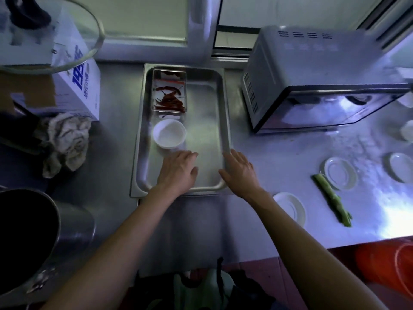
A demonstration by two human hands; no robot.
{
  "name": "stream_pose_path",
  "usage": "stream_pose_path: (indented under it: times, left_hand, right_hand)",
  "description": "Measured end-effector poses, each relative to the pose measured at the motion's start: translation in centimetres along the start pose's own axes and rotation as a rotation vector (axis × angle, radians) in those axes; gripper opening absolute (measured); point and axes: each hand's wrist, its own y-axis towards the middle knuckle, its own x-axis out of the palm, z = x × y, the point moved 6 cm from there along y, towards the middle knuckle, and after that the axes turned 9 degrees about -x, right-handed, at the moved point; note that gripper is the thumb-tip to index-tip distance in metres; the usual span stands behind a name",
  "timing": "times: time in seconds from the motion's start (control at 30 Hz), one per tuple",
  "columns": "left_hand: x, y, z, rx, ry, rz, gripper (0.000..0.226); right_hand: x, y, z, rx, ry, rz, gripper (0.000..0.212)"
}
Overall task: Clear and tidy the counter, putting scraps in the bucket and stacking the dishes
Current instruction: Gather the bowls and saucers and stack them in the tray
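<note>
Steel tray point(224, 113) is holding a round white bowl point(169, 135); left hand point(178, 172) and right hand point(240, 171) are resting flat, fingers loosely together.

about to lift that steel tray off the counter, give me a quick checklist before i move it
1. Left hand free to grip: ok, open, lying flat inside the steel tray.
2. Right hand free: ok, open, at the tray's right rim.
3. Firm grip on the tray: not ok, neither hand curls round it.
4. Loose items inside: not ok, white bowl and small pan of dried chillies sit unsecured.
5. Scraps cleared: not ok, green vegetable strip lies on the counter.
6. Saucers stacked: not ok, spread apart.
</note>
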Motion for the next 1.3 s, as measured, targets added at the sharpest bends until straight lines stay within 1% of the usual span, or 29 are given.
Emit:
stream_pose_path:
  times: [0.07,0.23,0.43,0.6,0.7,0.87,1.03,1.2,1.3]
  left_hand:
    - [0.4,-0.4,1.7,0.028,0.036,-0.004,0.040]
    - [2.1,-1.9,8.2,0.052,0.089,-0.038,0.045]
    - [5.4,-5.6,19.6,0.158,0.132,-0.047,0.048]
    - [9.2,-8.1,29.0,0.238,0.173,-0.101,0.052]
    - [11.0,-9.4,34.6,0.312,0.199,-0.080,0.051]
    - [13.8,-10.9,43.1,0.433,0.247,-0.135,0.053]
    - [16.6,-12.0,49.3,0.529,0.238,-0.195,0.049]
    - [20.2,-11.7,53.6,0.579,0.261,-0.273,0.054]
    - [22.8,-10.3,56.3,0.597,0.264,-0.322,0.055]
  right_hand:
    - [-0.6,-2.2,1.5,0.036,0.038,0.029,0.057]
    - [-2.4,-8.9,6.3,0.091,0.076,0.080,0.059]
    - [-5.0,-18.9,13.6,0.180,0.094,0.166,0.057]
    - [-7.6,-27.4,19.8,0.263,0.128,0.222,0.059]
    - [-9.6,-32.2,22.8,0.307,0.082,0.277,0.059]
    - [-12.6,-38.9,26.9,0.379,0.063,0.356,0.055]
    - [-13.6,-44.0,31.2,0.504,0.079,0.429,0.050]
    - [-13.6,-46.8,35.3,0.581,0.109,0.460,0.050]
    - [-13.7,-47.4,38.1,0.628,0.112,0.430,0.053]
